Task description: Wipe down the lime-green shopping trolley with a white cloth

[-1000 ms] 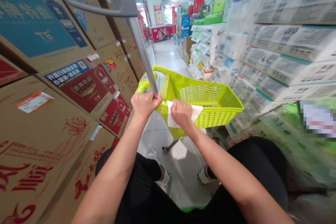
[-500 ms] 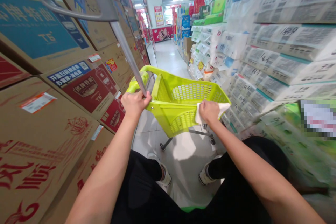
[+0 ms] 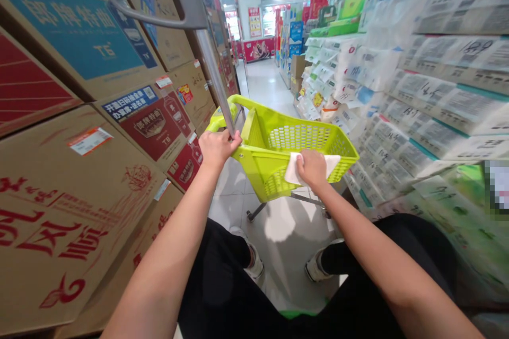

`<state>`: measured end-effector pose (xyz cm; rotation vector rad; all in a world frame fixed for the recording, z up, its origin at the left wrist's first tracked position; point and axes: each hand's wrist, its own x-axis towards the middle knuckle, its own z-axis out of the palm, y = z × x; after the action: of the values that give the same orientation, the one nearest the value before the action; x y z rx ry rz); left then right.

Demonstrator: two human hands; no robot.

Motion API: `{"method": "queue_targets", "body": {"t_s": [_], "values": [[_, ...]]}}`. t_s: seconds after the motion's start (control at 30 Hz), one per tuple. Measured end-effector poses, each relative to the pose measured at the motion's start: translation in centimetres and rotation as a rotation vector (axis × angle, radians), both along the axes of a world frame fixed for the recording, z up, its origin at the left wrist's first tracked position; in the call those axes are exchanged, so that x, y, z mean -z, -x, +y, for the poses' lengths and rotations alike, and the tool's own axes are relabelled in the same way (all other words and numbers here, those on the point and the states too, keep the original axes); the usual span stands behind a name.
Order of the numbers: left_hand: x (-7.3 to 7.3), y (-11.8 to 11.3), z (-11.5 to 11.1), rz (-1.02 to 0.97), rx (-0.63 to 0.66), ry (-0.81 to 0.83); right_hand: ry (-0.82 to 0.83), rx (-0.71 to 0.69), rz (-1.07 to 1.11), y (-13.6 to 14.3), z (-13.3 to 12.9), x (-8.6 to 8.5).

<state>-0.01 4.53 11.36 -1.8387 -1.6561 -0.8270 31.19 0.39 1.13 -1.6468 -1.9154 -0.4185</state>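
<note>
A lime-green shopping cart with perforated basket walls stands in front of me on dark wheeled legs. A grey metal pole rises from its handle end to a large grey handle frame. My left hand is closed around the cart's near corner at the foot of the pole, thumb against the pole. On the near rim of the basket, my right hand presses a folded white cloth and grips it, with part of the cloth showing on both sides of the fingers.
Stacked cardboard boxes line the left side. Packs of paper goods are piled high on the right, close to the cart. A tiled aisle runs ahead towards a red counter. My feet are on the floor below the cart.
My right hand and the cloth have slid left along the basket rim, away from the far corner. The whole view has shifted slightly, while my left hand keeps its hold.
</note>
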Motion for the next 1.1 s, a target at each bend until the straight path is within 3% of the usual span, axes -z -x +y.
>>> {"method": "queue_targets", "body": {"t_s": [0.1,0.2,0.3,0.43,0.5,0.6,0.73,0.97,1.03,1.1], "values": [[-0.1,-0.1,0.0,-0.017,0.001,0.004,0.017,0.125,-0.067,-6.6,0.3,1.2],[-0.2,-0.7,-0.2,-0.041,0.011,0.019,0.027,0.259,-0.023,-8.7,0.4,1.4],[-0.3,-1.8,-0.6,-0.078,0.030,0.033,-0.012,0.276,0.088,-4.4,0.1,0.5],[-0.3,-3.9,-1.3,-0.065,0.057,0.008,-0.105,0.040,0.261,6.8,-0.6,-2.1],[-0.3,-4.5,-1.6,-0.042,0.058,-0.012,-0.116,-0.052,0.345,10.8,-1.0,-3.4],[-0.3,-4.2,-1.6,-0.019,0.068,-0.026,-0.102,-0.191,0.317,11.9,-1.5,-4.1],[-0.4,-2.1,-0.9,0.001,0.059,-0.044,-0.071,-0.285,0.111,5.7,-2.6,-2.2],[-0.4,1.3,0.2,0.016,0.036,-0.061,-0.033,0.005,-0.039,-10.1,-4.0,2.6],[-0.4,1.6,0.2,-0.007,0.046,-0.052,-0.040,0.071,-0.033,-12.2,-4.3,3.2],[-0.3,1.8,0.2,-0.053,0.060,-0.047,-0.058,0.142,-0.008,-12.5,-4.7,3.4]]}}
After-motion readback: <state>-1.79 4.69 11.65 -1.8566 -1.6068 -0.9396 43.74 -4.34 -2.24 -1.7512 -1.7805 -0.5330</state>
